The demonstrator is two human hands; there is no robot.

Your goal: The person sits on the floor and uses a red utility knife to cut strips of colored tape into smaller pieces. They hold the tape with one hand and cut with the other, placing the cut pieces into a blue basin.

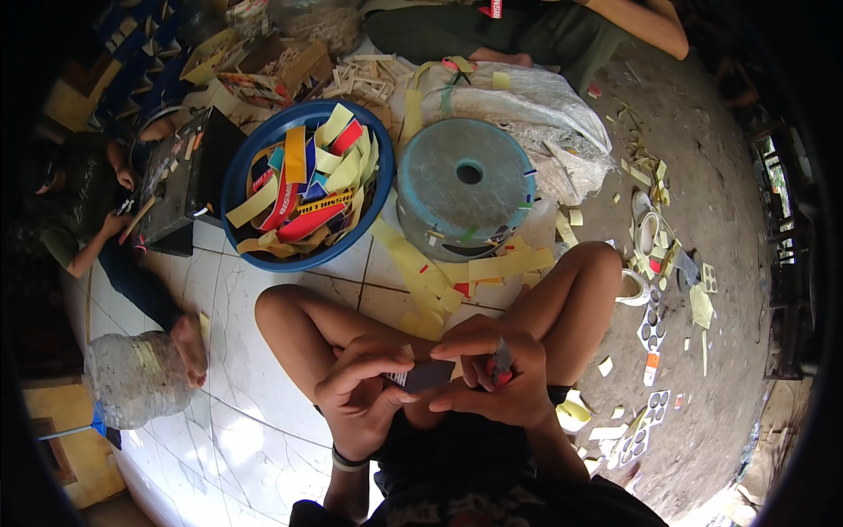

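My left hand [362, 386] is closed, pinching a small dark strip [430, 377] with a pale printed patch at its left end. Above my lap, my right hand [500, 378] has its thumb and index finger at the strip's right end; whether they press on it I cannot tell. Curled in that same hand is a small red-and-grey tool [502, 369], mostly hidden by the fingers. Beyond my crossed legs, a blue basin [383, 202] is heaped with coloured printed strips and cream backing pieces [255, 205]. Right of it stands an upturned grey-blue tub [439, 167] with a hole in its base.
Cream paper scraps [509, 263] lie before the tub. A white sack [562, 132] is behind it. At left, a person [79, 202] works beside a black box [176, 176], near a clear plastic jug [132, 378]. Another person [492, 35] sits opposite. Shoes [645, 228] and litter lie right.
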